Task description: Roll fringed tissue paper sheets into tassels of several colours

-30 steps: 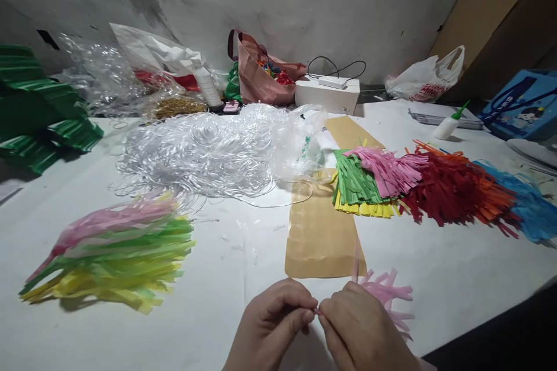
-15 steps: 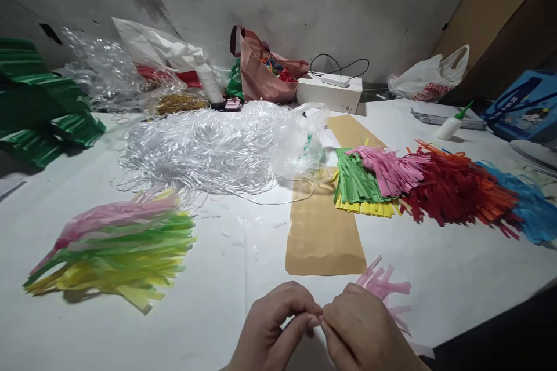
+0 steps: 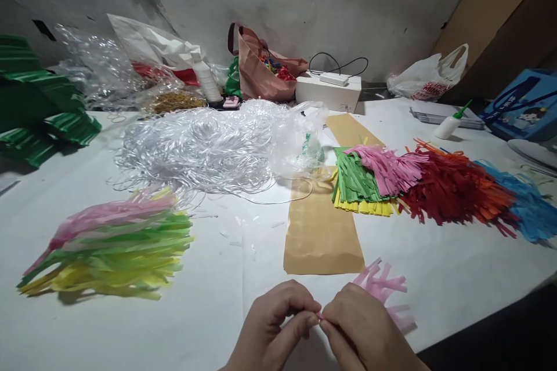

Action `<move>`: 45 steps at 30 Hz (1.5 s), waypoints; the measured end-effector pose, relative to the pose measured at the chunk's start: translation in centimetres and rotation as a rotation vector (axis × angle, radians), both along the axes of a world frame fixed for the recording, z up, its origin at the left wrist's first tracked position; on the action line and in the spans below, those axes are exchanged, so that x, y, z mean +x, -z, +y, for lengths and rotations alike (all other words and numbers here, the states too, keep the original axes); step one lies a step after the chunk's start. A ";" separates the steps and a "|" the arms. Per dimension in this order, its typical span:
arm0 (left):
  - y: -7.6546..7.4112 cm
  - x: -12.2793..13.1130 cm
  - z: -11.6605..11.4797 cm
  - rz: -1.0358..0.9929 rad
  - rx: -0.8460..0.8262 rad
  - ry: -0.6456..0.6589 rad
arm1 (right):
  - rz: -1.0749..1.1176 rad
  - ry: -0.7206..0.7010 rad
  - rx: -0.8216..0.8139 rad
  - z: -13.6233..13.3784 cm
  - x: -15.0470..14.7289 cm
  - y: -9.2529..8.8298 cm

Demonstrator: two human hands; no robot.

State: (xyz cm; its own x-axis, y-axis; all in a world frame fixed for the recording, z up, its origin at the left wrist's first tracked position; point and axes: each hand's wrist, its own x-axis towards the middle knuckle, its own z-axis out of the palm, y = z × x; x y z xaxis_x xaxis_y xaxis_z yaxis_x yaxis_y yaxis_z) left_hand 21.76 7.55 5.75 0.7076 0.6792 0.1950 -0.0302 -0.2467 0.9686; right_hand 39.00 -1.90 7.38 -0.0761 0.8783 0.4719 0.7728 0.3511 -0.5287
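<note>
At the front of the table, both hands meet with their fingertips together. My left hand (image 3: 278, 322) pinches the thin end of a pink paper tassel, between thumb and forefinger. My right hand (image 3: 363, 324) is closed on the same pink paper tassel (image 3: 380, 284), whose cut strips fan out behind and to the right of that hand. Its middle part is hidden by my right hand. Beyond the hands lies a flat brown paper envelope (image 3: 324, 243). To the left rest pink, green and yellow tassels (image 3: 113, 243), with their narrow ends pointing left.
Behind lies a heap of shiny white cord (image 3: 204, 145). Green, pink, red, orange and blue fringed paper (image 3: 452, 191) is piled at right. A glue bottle (image 3: 448, 126) stands beyond it. A pink bag (image 3: 261, 69) and white box (image 3: 328, 93) are along the wall.
Both hands stay nearly in place, still pinching the pink tassel. Its loose strips have shifted slightly, and the whole view has moved a little.
</note>
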 end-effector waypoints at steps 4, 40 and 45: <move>0.2 0.0 0.0 0.008 -0.058 0.056 | 0.012 -0.004 0.018 -0.1 -0.1 0.3; -0.8 0.2 0.7 0.102 -0.020 -0.016 | 0.154 0.023 -0.051 -0.4 0.6 1.8; -1.2 0.2 1.1 0.151 0.258 -0.009 | 0.135 0.056 0.033 -0.3 0.0 2.0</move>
